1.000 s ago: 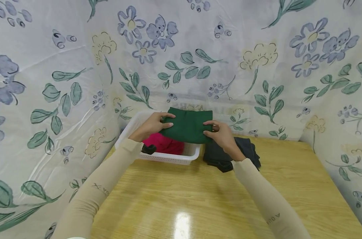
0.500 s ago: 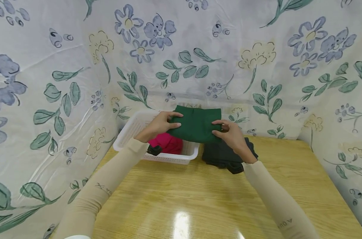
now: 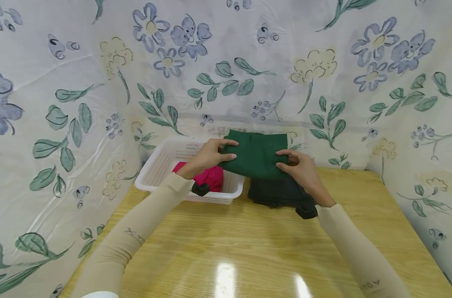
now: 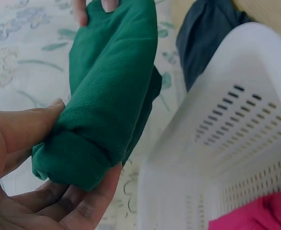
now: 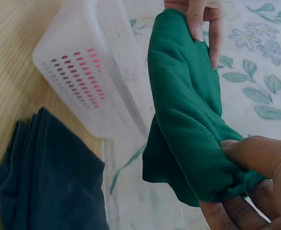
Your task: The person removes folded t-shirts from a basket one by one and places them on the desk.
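A folded green cloth (image 3: 253,155) is held up in the air between both hands, over the gap between the basket and the dark pile. My left hand (image 3: 211,156) pinches its left end, thumb on the near face and other fingers beneath, as the left wrist view shows. At the opposite end my right hand (image 3: 302,169) grips it the same way. Below and to the right lies a folded dark garment (image 3: 278,192), partly behind the green cloth. Crumpled pink cloth (image 3: 211,178) sits inside the white basket (image 3: 151,174), under my left wrist.
The wooden table (image 3: 211,236) stretches toward me and to the right. A floral sheet (image 3: 248,103) hangs behind the table and along both sides. The perforated basket stands at the table's back left, close to the sheet.
Both hands have carried the green cloth to the right, from above the basket toward the dark garment. More of the basket's inside shows now.
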Tool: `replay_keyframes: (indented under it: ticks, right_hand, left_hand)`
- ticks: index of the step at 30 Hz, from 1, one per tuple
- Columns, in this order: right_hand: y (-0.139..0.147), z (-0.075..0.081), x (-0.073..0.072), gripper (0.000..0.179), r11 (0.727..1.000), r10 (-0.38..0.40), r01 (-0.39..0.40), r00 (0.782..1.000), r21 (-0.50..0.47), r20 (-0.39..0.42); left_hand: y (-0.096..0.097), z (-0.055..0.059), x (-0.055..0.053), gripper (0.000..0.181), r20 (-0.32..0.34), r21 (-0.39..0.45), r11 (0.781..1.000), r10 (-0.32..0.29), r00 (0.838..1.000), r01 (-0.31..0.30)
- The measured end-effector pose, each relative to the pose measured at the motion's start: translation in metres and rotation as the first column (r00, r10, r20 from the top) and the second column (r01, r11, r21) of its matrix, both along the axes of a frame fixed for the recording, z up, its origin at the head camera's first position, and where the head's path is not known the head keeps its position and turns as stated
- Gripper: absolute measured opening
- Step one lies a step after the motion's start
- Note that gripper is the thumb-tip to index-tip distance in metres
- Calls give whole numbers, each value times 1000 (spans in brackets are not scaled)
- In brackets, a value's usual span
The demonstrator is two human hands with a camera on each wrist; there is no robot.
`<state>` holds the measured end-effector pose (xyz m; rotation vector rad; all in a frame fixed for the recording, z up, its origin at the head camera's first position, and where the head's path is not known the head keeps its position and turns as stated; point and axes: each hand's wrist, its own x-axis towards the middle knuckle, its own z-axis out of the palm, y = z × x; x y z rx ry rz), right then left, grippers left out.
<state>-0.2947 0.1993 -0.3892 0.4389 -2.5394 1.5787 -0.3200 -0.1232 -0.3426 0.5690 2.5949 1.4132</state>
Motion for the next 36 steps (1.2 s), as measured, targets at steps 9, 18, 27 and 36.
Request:
replay_keyframes:
  ticks: [9, 18, 27, 36]
  right_hand:
    - [29, 0, 12, 35, 998, -29, 31, 999, 57, -34]
    - [56, -2, 22, 38, 998, -43, 43, 999, 52, 3]
    - [77, -8, 28, 36, 989, -86, 91, 995, 117, -49]
    - [101, -12, 37, 40, 985, -116, 115, 993, 125, -2]
  left_hand:
    - [26, -6, 0, 47, -32, 23, 997, -67, 997, 68]
    - [52, -9, 7, 47, -105, -5, 994, -110, 988, 110]
    - [75, -16, 8, 47, -139, -27, 991, -133, 981, 130]
    - [100, -24, 7, 49, -127, -28, 986, -167, 978, 165]
